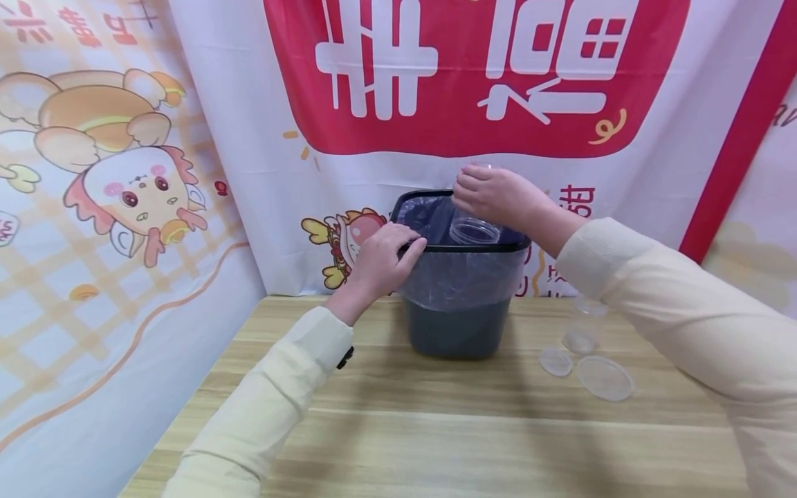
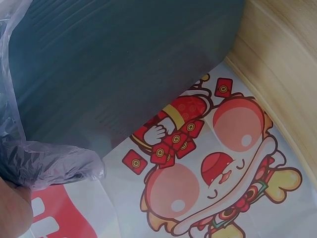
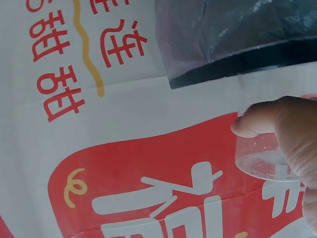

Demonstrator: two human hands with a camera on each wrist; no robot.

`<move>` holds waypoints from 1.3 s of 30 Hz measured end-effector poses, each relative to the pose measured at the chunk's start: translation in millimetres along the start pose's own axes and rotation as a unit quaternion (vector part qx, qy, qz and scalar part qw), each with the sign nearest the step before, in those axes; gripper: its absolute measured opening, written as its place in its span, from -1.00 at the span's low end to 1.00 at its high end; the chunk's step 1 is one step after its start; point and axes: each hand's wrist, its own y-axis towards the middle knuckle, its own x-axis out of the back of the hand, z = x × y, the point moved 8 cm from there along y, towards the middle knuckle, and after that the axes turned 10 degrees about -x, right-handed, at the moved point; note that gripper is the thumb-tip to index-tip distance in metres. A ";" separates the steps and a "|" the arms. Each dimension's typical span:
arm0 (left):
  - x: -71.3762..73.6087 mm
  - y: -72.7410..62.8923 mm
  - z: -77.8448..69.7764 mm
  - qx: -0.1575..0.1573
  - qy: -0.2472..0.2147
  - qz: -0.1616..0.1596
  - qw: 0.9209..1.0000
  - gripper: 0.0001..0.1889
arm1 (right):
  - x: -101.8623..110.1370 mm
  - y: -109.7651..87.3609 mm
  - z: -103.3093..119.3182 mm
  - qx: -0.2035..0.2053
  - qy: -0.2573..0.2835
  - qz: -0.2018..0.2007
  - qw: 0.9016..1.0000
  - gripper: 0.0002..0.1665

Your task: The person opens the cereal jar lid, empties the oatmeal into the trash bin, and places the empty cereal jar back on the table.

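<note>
A dark trash bin (image 1: 457, 328) with a black rim stands on the table, lined with a translucent plastic bag (image 1: 463, 280) folded over its outside. My left hand (image 1: 385, 259) grips the left front corner of the rim, thumb on top; only a bit of that hand shows in the left wrist view. Above the bin's right side, my right hand (image 1: 498, 197) holds a clear plastic jar (image 3: 257, 161). The jar's ringed mouth (image 1: 474, 232) points down into the bin opening, while its base sticks up past the fingers. The bin's bottom inside is hidden.
On the table right of the bin stands another clear jar (image 1: 584, 332), partly behind the right sleeve. A small round clear lid (image 1: 556, 362) and a larger one (image 1: 605, 378) lie in front of it. A printed cloth (image 1: 236, 138) hangs close behind the bin.
</note>
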 end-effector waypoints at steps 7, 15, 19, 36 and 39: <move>-0.4 -1.8 2.4 0.003 0.000 0.001 1.000 -0.65 | -0.9 3.4 1.8 -0.008 0.003 0.009 1.000 0.09; -0.4 -3.2 1.7 0.003 0.000 0.001 1.000 -0.64 | -3.5 2.5 4.5 0.000 0.013 0.030 0.999 0.14; 0.4 -2.9 1.6 0.003 0.002 0.000 1.000 -0.65 | -1.3 2.1 2.5 -0.005 0.011 0.021 1.000 0.13; -0.5 -3.1 3.1 0.007 -0.001 0.006 1.000 -0.65 | -4.9 -4.3 -6.4 -0.051 0.068 0.028 0.996 0.10; -0.2 -2.5 2.9 0.006 -0.003 0.006 1.000 -0.64 | -4.8 -6.8 -9.4 -0.073 0.091 0.034 0.993 0.10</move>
